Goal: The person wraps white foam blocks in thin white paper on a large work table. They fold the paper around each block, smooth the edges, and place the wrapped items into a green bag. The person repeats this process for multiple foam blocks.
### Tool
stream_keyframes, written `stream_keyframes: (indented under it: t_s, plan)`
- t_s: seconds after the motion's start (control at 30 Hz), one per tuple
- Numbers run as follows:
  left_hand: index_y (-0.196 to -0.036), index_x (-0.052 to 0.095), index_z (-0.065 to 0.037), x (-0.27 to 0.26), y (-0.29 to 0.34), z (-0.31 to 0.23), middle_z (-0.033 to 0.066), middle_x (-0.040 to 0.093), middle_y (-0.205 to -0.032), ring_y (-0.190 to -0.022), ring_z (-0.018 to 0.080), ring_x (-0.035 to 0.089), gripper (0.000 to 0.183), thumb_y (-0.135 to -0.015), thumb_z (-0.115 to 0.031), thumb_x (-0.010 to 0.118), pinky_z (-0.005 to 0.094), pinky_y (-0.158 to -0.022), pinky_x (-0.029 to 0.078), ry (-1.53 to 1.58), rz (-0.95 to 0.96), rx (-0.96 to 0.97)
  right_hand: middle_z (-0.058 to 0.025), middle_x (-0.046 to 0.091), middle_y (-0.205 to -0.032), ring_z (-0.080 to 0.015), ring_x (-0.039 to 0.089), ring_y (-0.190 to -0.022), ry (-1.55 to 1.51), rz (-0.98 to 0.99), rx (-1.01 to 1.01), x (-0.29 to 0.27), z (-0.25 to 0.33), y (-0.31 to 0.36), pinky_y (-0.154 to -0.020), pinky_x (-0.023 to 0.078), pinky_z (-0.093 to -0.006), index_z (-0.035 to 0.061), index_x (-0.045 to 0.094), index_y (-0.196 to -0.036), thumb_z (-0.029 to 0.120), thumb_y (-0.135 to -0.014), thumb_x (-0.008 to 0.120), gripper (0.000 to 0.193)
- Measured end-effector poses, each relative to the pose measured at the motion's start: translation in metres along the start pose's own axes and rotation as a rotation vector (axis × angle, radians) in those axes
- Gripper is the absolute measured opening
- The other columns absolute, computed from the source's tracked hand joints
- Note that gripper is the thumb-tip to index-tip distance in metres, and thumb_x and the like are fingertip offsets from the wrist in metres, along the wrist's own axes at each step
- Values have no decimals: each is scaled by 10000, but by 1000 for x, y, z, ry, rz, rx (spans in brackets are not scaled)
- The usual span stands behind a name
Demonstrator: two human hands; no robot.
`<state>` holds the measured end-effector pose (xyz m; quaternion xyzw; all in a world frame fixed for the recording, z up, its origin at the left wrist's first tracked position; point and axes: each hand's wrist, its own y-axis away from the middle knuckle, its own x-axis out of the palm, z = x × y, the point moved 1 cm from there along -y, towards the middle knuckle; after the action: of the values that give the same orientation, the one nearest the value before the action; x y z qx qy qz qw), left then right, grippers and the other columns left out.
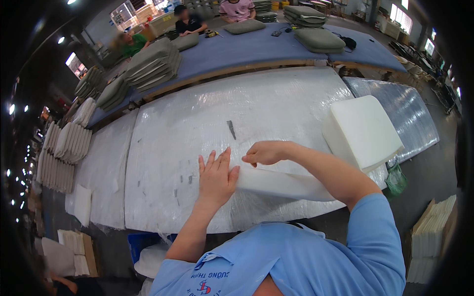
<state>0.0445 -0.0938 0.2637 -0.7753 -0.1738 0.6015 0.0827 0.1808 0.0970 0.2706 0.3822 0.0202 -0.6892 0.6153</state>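
My left hand [216, 177] lies flat with its fingers spread, at the left end of a long white foam-like pad [281, 184] on the plastic-wrapped table [177, 123]. Just above that same end, my right hand [267, 153] is closed, its fingers curled down. Whatever it may hold is hidden or too small to name. Under my right forearm the pad runs toward my right elbow. A narrow dark grey piece [231, 129] lies on the wrap beyond my hands. To the right stands a thick block of stacked white pads [364, 129].
Beyond is a long blue-topped table [237, 49] bearing grey cushion stacks [154, 63]. Several people sit at its far side. White cushions [64, 150] are piled at left. A green bag [396, 180] hangs by the right edge, and stacked sheets [430, 237] stand lower right.
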Motion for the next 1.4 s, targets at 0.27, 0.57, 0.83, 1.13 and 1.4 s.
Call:
stream_keyframes:
  t_s: [0.27,0.57,0.83,1.13,1.4]
  plan:
    - [-1360,644,-33,-6,-7,-6,180,642,-1390,-1375,451,509,440,-1037,-312,538,657,-1221,187,-119,-23,45,-193,683,-824,-374,675,-812,307,-203,-70,-27,4,121,-727,502,-488,49,659,-966,552,-1000,599,508]
    - [-1216,712,-48,11,-25,-75,130,711,-1250,-1192,331,647,323,-964,-249,688,498,-1078,436,253,157,408,-135,700,-858,-382,682,-806,303,-423,-233,21,-20,145,-708,519,-476,65,663,-927,376,-921,750,323]
    - [-964,765,-102,14,-35,-78,71,748,-892,-826,279,698,119,-936,-201,706,421,-739,524,416,112,351,-167,711,-846,-295,669,-762,-97,-441,-74,21,-33,138,-704,514,-396,16,685,-935,244,-957,725,232]
    - [-1093,700,-64,19,-38,-79,123,707,-1025,-964,340,661,224,-929,-216,696,464,-840,507,343,44,308,-225,715,-913,-433,681,-889,169,-350,65,17,-21,127,-789,519,-509,43,668,-1062,293,-1021,583,267]
    - [-1531,455,-7,29,-1,-118,203,456,-1570,-1413,404,482,718,-964,-407,639,485,-1169,386,143,-86,529,-226,719,-946,-451,683,-916,183,-397,-104,25,-63,122,-798,519,-524,55,692,-1043,236,-965,609,214]
